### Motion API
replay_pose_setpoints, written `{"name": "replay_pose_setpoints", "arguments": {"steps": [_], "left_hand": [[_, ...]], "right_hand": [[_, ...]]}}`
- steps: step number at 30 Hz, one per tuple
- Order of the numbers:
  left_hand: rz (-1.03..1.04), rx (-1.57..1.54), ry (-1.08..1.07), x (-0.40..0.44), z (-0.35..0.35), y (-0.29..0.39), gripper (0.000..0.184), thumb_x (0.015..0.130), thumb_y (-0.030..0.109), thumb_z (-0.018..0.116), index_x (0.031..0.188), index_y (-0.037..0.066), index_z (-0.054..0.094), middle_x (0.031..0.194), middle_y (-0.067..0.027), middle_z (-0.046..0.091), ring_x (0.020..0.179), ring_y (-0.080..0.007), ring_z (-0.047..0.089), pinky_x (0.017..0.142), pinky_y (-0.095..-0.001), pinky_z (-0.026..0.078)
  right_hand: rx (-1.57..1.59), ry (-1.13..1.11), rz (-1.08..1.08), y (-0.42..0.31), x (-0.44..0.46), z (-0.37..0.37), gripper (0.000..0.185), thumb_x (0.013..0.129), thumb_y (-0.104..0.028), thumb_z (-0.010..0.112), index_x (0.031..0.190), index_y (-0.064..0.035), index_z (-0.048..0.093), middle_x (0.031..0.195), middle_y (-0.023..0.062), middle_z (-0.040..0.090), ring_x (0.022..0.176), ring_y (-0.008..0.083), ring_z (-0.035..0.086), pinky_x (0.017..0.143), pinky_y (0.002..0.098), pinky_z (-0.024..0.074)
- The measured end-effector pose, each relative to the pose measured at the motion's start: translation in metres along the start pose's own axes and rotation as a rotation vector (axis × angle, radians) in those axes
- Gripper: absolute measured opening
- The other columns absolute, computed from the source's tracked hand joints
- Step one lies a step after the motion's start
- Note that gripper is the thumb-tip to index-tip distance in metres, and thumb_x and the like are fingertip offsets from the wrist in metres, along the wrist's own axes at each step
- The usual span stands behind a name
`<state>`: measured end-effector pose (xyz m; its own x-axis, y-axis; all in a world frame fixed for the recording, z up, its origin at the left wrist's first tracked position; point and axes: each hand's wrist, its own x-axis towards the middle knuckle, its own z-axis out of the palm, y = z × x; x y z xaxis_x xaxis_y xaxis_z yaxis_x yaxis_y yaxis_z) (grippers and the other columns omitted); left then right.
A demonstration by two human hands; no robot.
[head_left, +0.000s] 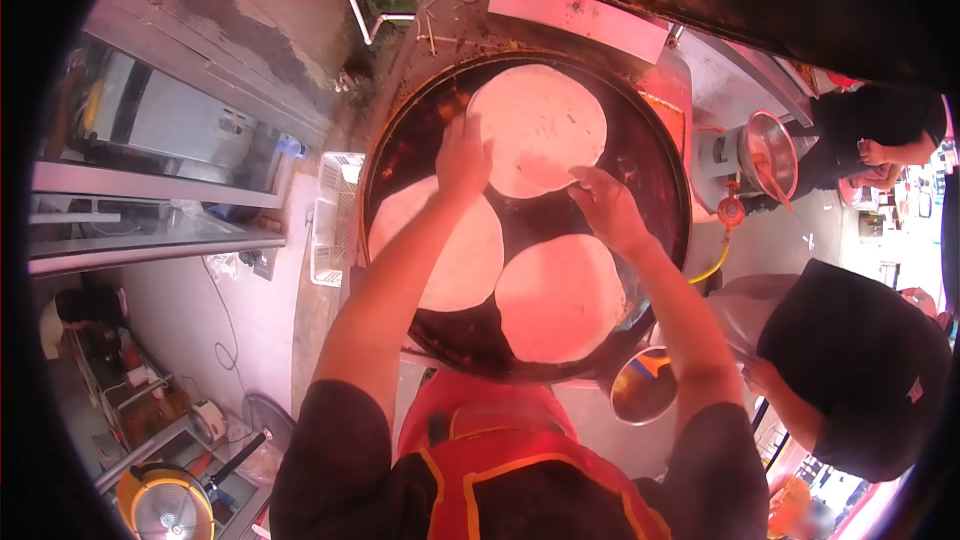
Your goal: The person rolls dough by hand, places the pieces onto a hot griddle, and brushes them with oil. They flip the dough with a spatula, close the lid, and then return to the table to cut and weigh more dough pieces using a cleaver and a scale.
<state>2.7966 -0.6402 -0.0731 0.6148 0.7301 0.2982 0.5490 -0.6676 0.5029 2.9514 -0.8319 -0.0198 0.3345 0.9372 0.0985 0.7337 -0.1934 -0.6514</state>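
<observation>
Three pale round flatbreads lie in a wide dark griddle pan [650, 155]. The far flatbread [545, 125] has small dark specks and is between my two hands. My left hand [464, 162] is at its left edge, fingers closed at the rim and partly hidden from above. At its lower right edge my right hand [608, 208] pinches the rim between thumb and fingers. Under my left forearm is the left flatbread [455, 245], partly covered by the arm. The near flatbread [560, 295] lies below my right hand, apart from it.
A metal pot with a brush-like handled tool [645, 388] stands by the pan's lower right. Beyond the right rim are a metal bowl [768, 155] and a yellow gas hose [712, 268]. A white basket [335, 220] is at left. Two other people stand at right; a dark lid overhangs the top.
</observation>
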Motion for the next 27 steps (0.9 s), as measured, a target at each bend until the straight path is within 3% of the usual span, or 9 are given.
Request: {"name": "replay_pose_setpoints", "arguments": {"steps": [4,13,18,22,23,24,25,26,27], "left_hand": [[-0.023,0.143,-0.07,0.052,0.022,-0.02,0.04,0.077,0.016,0.067,0.109,0.0,0.051,0.106,-0.0175,0.053,0.101,-0.0337,0.053,0.084,-0.0393,0.047],[-0.473,0.114,-0.306,0.083,0.02,0.002,0.035,0.077,0.023,0.067,0.103,0.004,0.052,0.105,-0.0185,0.059,0.104,-0.0361,0.055,0.083,-0.0442,0.048],[-0.203,0.148,-0.289,0.086,0.033,-0.005,0.027,0.079,0.018,0.055,0.102,0.004,0.056,0.097,-0.0198,0.062,0.089,-0.0365,0.061,0.075,-0.0472,0.049],[0.241,0.043,-0.348,0.065,0.007,0.085,0.019,0.081,0.016,0.051,0.095,0.005,0.057,0.082,-0.0153,0.064,0.076,-0.0328,0.063,0.062,-0.0465,0.05],[0.357,-0.275,-0.319,0.05,-0.017,0.122,0.017,0.081,0.015,0.051,0.093,0.005,0.056,0.078,-0.0136,0.062,0.078,-0.0308,0.063,0.064,-0.0447,0.05],[0.367,-0.253,-0.458,0.034,-0.018,0.144,0.019,0.082,0.016,0.052,0.096,0.005,0.057,0.086,-0.0137,0.062,0.082,-0.0304,0.063,0.069,-0.0429,0.05],[0.375,-0.227,-0.598,0.018,-0.019,0.167,0.021,0.083,0.017,0.053,0.099,0.006,0.059,0.093,-0.0138,0.063,0.086,-0.03,0.063,0.074,-0.041,0.05],[0.578,-0.066,-0.632,0.006,-0.011,0.174,0.022,0.084,0.018,0.054,0.101,0.006,0.061,0.1,-0.014,0.063,0.09,-0.0298,0.063,0.079,-0.0401,0.05],[0.665,-0.234,-0.492,0.004,-0.007,0.169,0.023,0.082,0.016,0.054,0.101,0.005,0.059,0.096,-0.0127,0.062,0.085,-0.03,0.062,0.074,-0.0403,0.05]], "right_hand": [[0.084,0.088,0.116,-0.021,0.03,0.017,0.029,0.084,-0.016,0.06,0.111,-0.0048,0.059,0.109,0.0176,0.06,0.093,0.0321,0.062,0.079,0.0383,0.0497],[0.236,0.169,0.168,-0.003,0.04,0.015,0.027,0.086,-0.012,0.06,0.111,-0.0039,0.056,0.102,0.0184,0.063,0.087,0.0299,0.065,0.073,0.0362,0.052],[0.375,0.185,0.319,0.015,0.05,0.019,0.028,0.088,-0.013,0.057,0.114,-0.0018,0.054,0.103,0.0161,0.063,0.089,0.0243,0.065,0.077,0.0316,0.0516],[1.246,0.409,0.491,0.035,0.059,0.038,0.028,0.089,-0.016,0.056,0.112,0.0006,0.056,0.114,0.0145,0.056,0.102,0.0196,0.058,0.088,0.0292,0.0466],[1.374,0.436,0.561,0.017,0.063,0.028,0.026,0.087,-0.014,0.057,0.108,-0.0003,0.056,0.11,0.0139,0.057,0.098,0.0203,0.058,0.084,0.0302,0.0471],[1.391,0.451,0.595,-0.002,0.065,0.017,0.023,0.085,-0.013,0.057,0.104,-0.0011,0.055,0.105,0.0134,0.057,0.094,0.0211,0.059,0.081,0.0313,0.0476],[1.09,0.418,0.575,-0.028,0.063,0.001,0.021,0.083,-0.012,0.057,0.101,-0.002,0.055,0.101,0.0128,0.057,0.09,0.0218,0.059,0.077,0.0323,0.0481],[0.605,0.334,0.577,-0.053,0.062,-0.025,0.018,0.081,-0.01,0.058,0.097,-0.0029,0.055,0.097,0.0122,0.058,0.086,0.0226,0.06,0.074,0.0333,0.0486],[0.133,0.244,0.593,-0.081,0.061,-0.053,0.016,0.078,-0.009,0.058,0.093,-0.0038,0.055,0.092,0.0116,0.058,0.082,0.0233,0.06,0.07,0.0343,0.0491]]}}
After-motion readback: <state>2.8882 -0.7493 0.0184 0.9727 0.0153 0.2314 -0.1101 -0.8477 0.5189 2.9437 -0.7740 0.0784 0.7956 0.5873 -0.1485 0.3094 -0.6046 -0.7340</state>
